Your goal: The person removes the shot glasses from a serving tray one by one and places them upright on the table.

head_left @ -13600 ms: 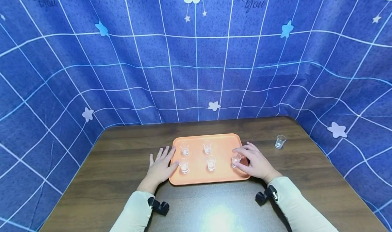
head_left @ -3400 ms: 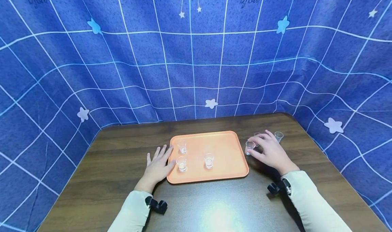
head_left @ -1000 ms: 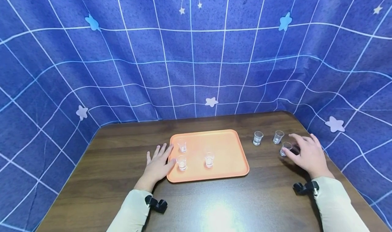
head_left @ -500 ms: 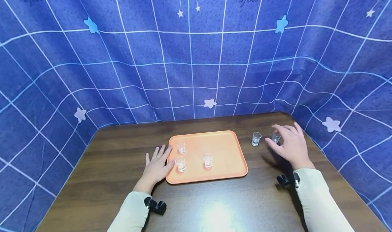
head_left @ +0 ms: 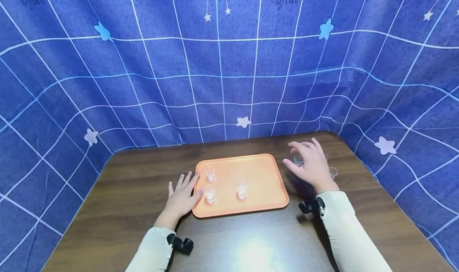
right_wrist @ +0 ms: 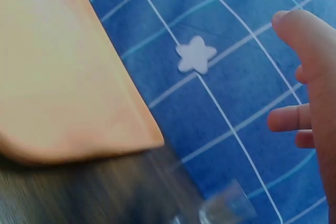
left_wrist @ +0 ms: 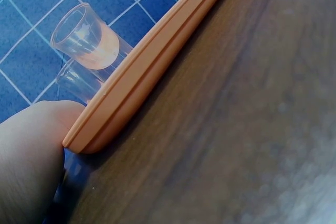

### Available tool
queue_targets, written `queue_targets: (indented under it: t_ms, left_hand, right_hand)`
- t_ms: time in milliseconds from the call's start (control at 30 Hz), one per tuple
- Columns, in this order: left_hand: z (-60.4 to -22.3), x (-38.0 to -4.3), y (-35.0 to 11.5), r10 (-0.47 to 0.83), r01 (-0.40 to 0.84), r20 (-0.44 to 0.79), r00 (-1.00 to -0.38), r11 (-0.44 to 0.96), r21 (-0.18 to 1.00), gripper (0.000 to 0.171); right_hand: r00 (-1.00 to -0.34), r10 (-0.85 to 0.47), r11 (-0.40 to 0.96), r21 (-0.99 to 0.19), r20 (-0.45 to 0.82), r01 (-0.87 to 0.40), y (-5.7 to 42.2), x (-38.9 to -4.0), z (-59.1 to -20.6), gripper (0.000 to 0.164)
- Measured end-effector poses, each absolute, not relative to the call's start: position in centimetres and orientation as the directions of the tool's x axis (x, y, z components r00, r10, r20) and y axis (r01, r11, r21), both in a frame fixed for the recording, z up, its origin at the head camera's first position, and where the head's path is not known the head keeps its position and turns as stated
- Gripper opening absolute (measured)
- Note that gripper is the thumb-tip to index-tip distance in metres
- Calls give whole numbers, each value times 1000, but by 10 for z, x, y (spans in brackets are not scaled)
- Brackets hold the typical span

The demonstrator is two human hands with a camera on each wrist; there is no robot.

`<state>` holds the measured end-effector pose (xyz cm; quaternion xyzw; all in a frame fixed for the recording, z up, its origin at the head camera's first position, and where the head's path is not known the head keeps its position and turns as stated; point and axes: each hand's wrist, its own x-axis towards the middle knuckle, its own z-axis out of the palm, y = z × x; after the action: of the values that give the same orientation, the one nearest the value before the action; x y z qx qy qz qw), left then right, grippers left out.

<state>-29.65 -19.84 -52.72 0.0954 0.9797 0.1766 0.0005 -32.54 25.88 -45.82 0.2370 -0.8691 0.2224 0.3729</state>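
My left hand rests with spread fingers at the left edge of an orange tray; its thumb lies along the rim in the left wrist view. On the tray stand three small clear shot glasses: one at the back left, one at the front left, one near the middle. My right hand, thumb and fingers apart and holding nothing, hovers right of the tray. It overlaps a shot glass in the head view. Two more shot glasses, one farther right and one mostly hidden, stand behind it.
The dark wooden table ends at a blue curtain with white grid lines, which wraps round the back and sides. Both sleeves carry black wrist cameras. Bare tray surface shows right of the middle glass.
Five glasses were on the tray at first; several seconds later, three. My right hand set a glass down at the right, let go and moved left toward the tray. My left hand stays put.
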Motion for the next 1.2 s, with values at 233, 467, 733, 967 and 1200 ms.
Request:
queue_targets:
  t_ms: [233,467,733,967,1200]
  left_hand:
    - [-527,-294,-199,183,188,47,-982,921,342,70]
    - [-527,-294,-197,191,194,42,-981,917,350,70]
    - [-526,-297,-195,187,188,35,-982,915,357,70]
    - [-527,-295,-196,191,192,37,-981,918,348,70]
    - [-525,-295,-196,195,199,45,-980,914,353,69]
  right_hand:
    - [-617,-310,750,-213,723,-626,231,-328,-464,54]
    - [-631,-373,708,-232,680,-667,208,-325,-471,57]
    - [-631,-441,661,-244,638,-709,186,-324,-479,55]
    - [-635,-496,626,-262,592,-734,171,-318,-483,55]
    - [-610,-562,577,-264,559,-773,156,-316,-489,59]
